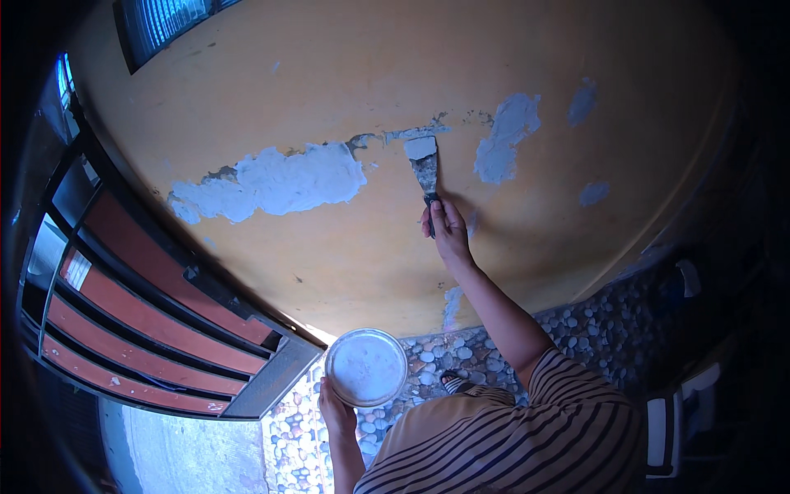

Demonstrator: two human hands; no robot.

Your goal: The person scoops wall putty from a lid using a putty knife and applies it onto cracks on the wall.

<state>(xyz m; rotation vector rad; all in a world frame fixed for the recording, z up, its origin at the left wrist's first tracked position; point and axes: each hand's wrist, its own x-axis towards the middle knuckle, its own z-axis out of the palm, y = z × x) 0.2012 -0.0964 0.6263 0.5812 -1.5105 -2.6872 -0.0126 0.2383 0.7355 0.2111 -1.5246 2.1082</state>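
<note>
A putty knife point(425, 169) is held blade-up against the orange wall point(346, 247), its filler-laden edge touching the right end of a long pale filler patch point(276, 181). The handle is clenched in the right hand point(448, 230). A round pan of white filler point(366, 367) is gripped at its lower rim by the left hand point(336, 412), low and clear of the wall, above the pebbled floor point(461, 350). The spreading step is judged under way; the thin cracked strip beside the blade appears to call for a firm, flat stroke. Smaller patches point(506, 136) lie toward the wall's right edge.
</note>
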